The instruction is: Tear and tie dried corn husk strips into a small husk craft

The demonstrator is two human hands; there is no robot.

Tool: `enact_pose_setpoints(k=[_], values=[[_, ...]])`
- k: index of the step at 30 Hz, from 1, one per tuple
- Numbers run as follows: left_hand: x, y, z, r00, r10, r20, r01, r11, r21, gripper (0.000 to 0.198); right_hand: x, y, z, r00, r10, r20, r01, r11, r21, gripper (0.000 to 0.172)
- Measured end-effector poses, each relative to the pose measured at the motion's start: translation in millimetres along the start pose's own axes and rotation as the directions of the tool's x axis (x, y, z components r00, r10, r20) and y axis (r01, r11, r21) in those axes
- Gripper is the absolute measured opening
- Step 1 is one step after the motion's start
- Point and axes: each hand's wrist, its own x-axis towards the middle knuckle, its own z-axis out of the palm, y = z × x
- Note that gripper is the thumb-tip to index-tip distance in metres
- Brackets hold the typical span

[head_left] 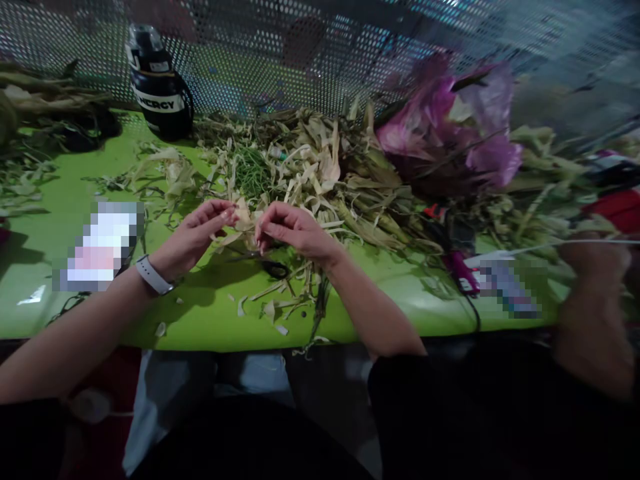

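My left hand (203, 230), with a pale band at the wrist, pinches a pale dried corn husk piece (243, 212) between thumb and fingertips. Close beside it, my right hand (295, 230) is closed with fingers curled down; whatever lies in its fingertips, if anything, is hidden. Just below the hands is a dark looped handle (275, 269), perhaps of scissors, partly covered. A heap of dried corn husks (325, 160) spreads behind my hands, with a bunch of thin green strips (253, 170) on its left side. Small husk scraps (280, 308) are scattered below the right hand.
On the green table (200, 327) stand a black bottle (163, 100) and a pink plastic bag (440, 133) near a perforated metal screen (240, 53). One blurred phone (103, 247) lies left, another (510, 287) right. Another person's arm (593, 300) rests at the right.
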Motion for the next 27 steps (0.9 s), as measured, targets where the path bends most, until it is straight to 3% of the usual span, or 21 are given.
enact_pose_setpoints(k=[2, 5, 10, 13, 15, 18, 20, 21, 23, 25, 27], values=[[-1.0, 1.3, 0.4, 0.999, 0.035, 0.028, -0.037, 0.997, 0.072, 0.039, -1.6, -1.1, 1.3, 0.998, -0.029, -0.061, 0.034, 0.996, 0.083, 0.025], [-3.0, 0.5, -0.8, 0.998, 0.023, 0.061, -0.032, 0.988, 0.150, 0.035, -1.5, -2.4, 5.0, 0.998, -0.022, -0.056, 0.028, 0.994, 0.107, 0.026], [-6.1, 0.1, -0.7, 0.988, -0.057, 0.142, 0.041, 0.992, 0.115, 0.031, 5.6, -8.0, 11.0, 0.996, -0.036, -0.087, 0.046, 0.993, 0.111, 0.023], [-5.9, 1.8, -1.0, 0.982, -0.016, 0.189, 0.004, 0.998, 0.065, 0.036, 11.6, -17.5, 8.1, 0.994, -0.049, -0.095, 0.055, 0.997, 0.062, 0.023], [-4.4, 4.1, -2.7, 0.989, 0.055, 0.136, -0.059, 0.998, 0.024, 0.034, 13.6, -24.3, 0.9, 0.980, -0.078, -0.184, 0.077, 0.997, -0.010, 0.024], [-0.8, 9.4, -6.2, 0.987, 0.160, -0.013, -0.161, 0.987, -0.030, 0.033, 9.2, -29.5, -12.7, 0.915, -0.118, -0.387, 0.029, 0.973, -0.228, 0.023], [1.5, 13.1, -8.0, 0.980, 0.185, -0.073, -0.188, 0.981, -0.042, 0.036, 1.5, -27.5, -17.2, 0.946, -0.054, -0.319, -0.102, 0.887, -0.451, 0.022], [2.4, 14.6, -8.7, 0.980, 0.184, -0.078, -0.187, 0.982, -0.037, 0.039, -2.9, -24.8, -16.9, 0.976, 0.035, -0.215, -0.157, 0.798, -0.582, 0.021], [3.8, 15.9, -10.0, 0.982, 0.172, -0.072, -0.174, 0.985, -0.020, 0.044, -10.5, -17.7, -11.4, 0.976, 0.211, -0.048, -0.161, 0.560, -0.813, 0.029], [4.8, 14.9, -11.5, 0.985, 0.161, -0.063, -0.163, 0.986, -0.018, 0.045, -14.5, -10.9, -3.0, 0.950, 0.310, -0.027, -0.142, 0.355, -0.924, 0.039], [5.5, 12.2, -13.4, 0.986, 0.157, -0.058, -0.159, 0.987, -0.030, 0.045, -13.9, -6.7, 3.8, 0.943, 0.332, -0.034, -0.117, 0.234, -0.965, 0.040]])
